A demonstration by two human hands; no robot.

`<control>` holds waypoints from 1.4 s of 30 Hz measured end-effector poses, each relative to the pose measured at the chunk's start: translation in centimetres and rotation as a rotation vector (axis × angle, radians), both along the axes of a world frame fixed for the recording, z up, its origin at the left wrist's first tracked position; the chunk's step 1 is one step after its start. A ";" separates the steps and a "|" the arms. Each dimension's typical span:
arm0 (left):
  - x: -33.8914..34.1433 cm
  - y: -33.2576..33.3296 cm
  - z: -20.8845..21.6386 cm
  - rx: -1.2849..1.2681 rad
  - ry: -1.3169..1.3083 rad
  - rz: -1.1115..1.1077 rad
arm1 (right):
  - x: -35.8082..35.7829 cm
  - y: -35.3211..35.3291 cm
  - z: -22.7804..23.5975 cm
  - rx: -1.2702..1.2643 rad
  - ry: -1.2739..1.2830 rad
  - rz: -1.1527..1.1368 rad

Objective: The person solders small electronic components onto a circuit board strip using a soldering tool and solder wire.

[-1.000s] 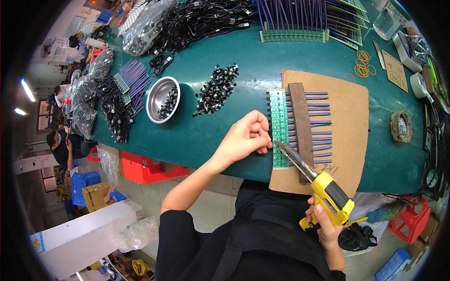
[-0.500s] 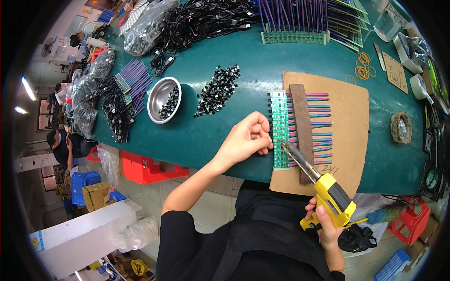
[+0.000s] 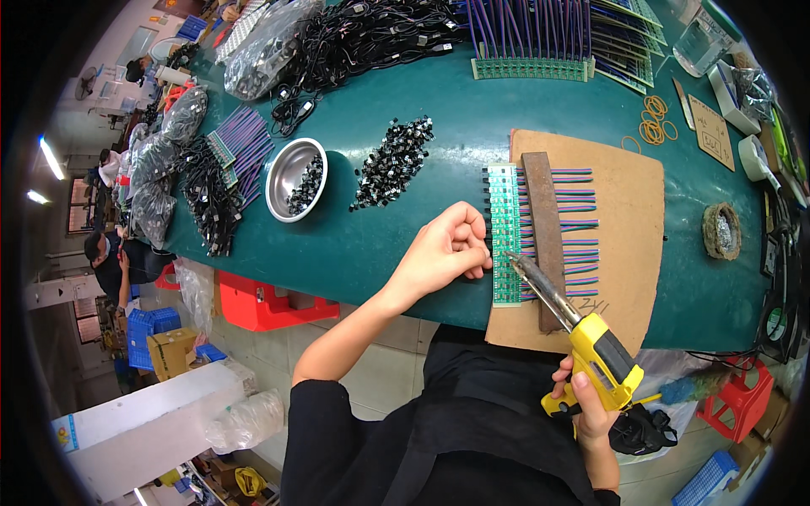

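The green circuit-board panel [image 3: 504,228] lies on a sheet of brown cardboard [image 3: 629,228] at the near side of the bench [image 3: 354,261], its long side running near to far. Small black connectors [image 3: 487,192] line its left edge, and multicoloured wires [image 3: 582,225] extend to the right from it, passing beneath a rusty metal bar [image 3: 544,236] laid across them. The left hand [image 3: 451,250] is at the panel's left edge with its fingers curled together; whether they pinch a small part cannot be told. The right hand [image 3: 588,405] has its fingers wrapped around the handle of a yellow-and-black soldering gun [image 3: 603,358], whose tip is over the near half of the panel; contact is unclear.

Left of the panel, a heap of small black connectors [image 3: 392,164] lies on the bench, with a steel bowl [image 3: 285,175] holding more of them farther left. To the right of the cardboard sits a round, crusted dish [image 3: 721,230]; rubber bands [image 3: 652,125] lie beyond the cardboard's far edge. At the far side are tangled black cables [image 3: 371,42] and, right of them, more wired board panels [image 3: 533,69].
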State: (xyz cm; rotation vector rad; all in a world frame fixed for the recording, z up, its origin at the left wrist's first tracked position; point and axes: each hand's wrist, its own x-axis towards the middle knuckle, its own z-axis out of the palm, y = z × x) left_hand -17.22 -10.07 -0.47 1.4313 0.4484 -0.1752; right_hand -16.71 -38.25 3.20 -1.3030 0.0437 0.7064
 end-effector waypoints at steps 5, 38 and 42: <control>-0.1 0.1 0.2 0.011 -0.006 -0.005 | -0.1 0.1 -0.1 0.026 0.009 -0.009; -1.0 1.1 1.4 0.376 -0.090 0.118 | 0.3 -1.2 -0.6 0.055 -0.012 -0.009; -1.5 0.0 1.2 0.106 -0.048 0.085 | 0.4 -0.7 -0.4 0.095 -0.006 -0.010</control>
